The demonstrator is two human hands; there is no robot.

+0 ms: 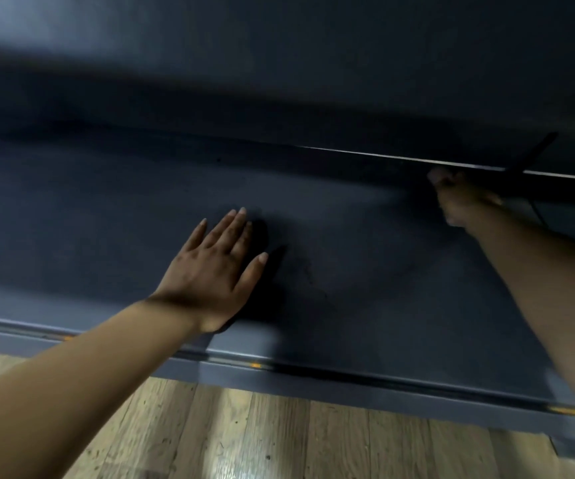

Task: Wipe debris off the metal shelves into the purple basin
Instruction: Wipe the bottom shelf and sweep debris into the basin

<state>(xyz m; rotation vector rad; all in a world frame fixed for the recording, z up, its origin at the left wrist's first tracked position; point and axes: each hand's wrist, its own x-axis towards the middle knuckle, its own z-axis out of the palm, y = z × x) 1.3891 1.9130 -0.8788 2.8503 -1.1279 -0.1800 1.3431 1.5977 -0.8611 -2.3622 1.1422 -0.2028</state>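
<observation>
L hand (215, 271) flat on metal shelf (89, 219), fingers straight, slightly apart. R hand (459, 198) blurred at shelf rear, fingers curled; grip can't tell. Wood floor (279, 437) below wrists.

Left hand (210, 271) lies flat on shelf (89, 219), left of centre near its front edge; right hand (459, 198) far right at shelf's back, beside a thin rod (531, 157); floor (279, 433) nearest, before the shelf
</observation>
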